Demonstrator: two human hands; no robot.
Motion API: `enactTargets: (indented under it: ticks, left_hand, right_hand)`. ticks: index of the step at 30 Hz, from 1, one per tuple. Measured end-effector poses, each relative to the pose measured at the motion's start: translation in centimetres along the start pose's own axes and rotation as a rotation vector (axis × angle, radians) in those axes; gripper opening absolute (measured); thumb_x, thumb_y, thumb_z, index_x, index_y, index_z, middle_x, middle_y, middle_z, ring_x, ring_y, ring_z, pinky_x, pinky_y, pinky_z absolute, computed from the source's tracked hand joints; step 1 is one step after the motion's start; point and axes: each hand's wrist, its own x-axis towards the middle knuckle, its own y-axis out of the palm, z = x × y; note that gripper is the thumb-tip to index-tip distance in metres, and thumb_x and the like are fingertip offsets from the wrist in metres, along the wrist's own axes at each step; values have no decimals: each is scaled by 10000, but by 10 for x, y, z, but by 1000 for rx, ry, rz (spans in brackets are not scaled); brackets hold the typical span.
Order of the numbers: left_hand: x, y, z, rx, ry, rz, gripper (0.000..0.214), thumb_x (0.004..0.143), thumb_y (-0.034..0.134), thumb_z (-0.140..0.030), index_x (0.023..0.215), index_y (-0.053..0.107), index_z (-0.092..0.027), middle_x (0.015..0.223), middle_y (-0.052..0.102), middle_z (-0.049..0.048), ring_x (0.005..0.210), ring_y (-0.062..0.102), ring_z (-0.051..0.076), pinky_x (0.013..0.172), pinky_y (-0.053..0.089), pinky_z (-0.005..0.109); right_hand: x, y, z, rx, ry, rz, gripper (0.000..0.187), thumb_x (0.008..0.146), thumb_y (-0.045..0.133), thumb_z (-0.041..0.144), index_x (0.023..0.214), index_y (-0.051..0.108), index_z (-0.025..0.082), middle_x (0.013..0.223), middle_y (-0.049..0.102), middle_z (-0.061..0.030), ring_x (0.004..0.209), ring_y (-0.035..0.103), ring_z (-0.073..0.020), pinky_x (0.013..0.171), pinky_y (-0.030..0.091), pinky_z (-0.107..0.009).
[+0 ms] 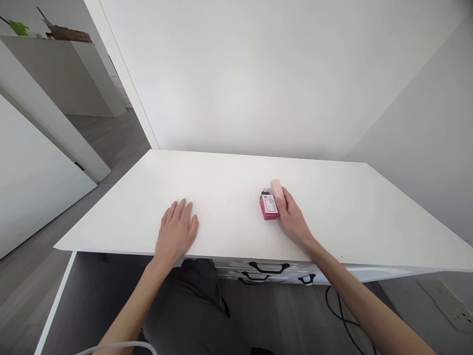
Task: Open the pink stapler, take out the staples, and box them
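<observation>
Left hand (177,229): flat, empty, on bench (229,167).
Right hand (291,219): nearer; fingers half-curled against pink block (277,190), grip unclear.
Pink block: long axis points away; red box (268,207) touches its left.

You have one left hand (177,226), one right hand (292,219), one bench (229,172), one red box (268,207), one pink block (277,189), three handles (269,269).

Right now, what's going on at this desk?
A person sits at a white desk. The left hand lies flat, palm down, on the desk and holds nothing. The right hand rests beside a small red box, with its fingers on a pink item that lies against the box. Whether its grip is closed on the pink item is unclear.
</observation>
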Motion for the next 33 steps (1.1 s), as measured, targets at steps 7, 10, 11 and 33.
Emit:
enactTargets:
  ticks: [7,10,11,33]
  left_hand:
    - [0,-2,-1,8,-5,25,585,1073,338,-413,1522,569,-118,1669,488,154,1596,374,367,1291,353,582]
    - [-1,-3,-1,3,-1,21,576,1073,347,-410,1524,567,-127,1668,489,154,1595,374,367,1287,358,586]
    - [-1,-3,-1,2,0,17,570,1074,347,-409,1523,568,-136,1666,492,152,1594,377,367,1283,362,587]
    - [36,-2,-19,-99,256,-17,504,1097,424,-408,1557,500,-217,1682,471,120,1594,379,338,1265,406,552]
  right_hand:
    - [3,46,52,182,25,216,707,1086,353,605,1689,345,235,1666,515,-92,1487,552,-301,1243,443,-488]
    - [7,55,60,192,20,263,710,1084,371,589,1703,317,245,1713,448,-75,1554,478,-290,1293,382,-507]
    - [9,57,60,195,30,274,726,1079,393,590,1710,300,243,1736,409,-70,1582,440,-287,1314,351,-511]
    - [51,50,40,407,13,387,692,1039,588,530,1664,396,306,1729,429,-63,1584,438,-272,1302,386,-492]
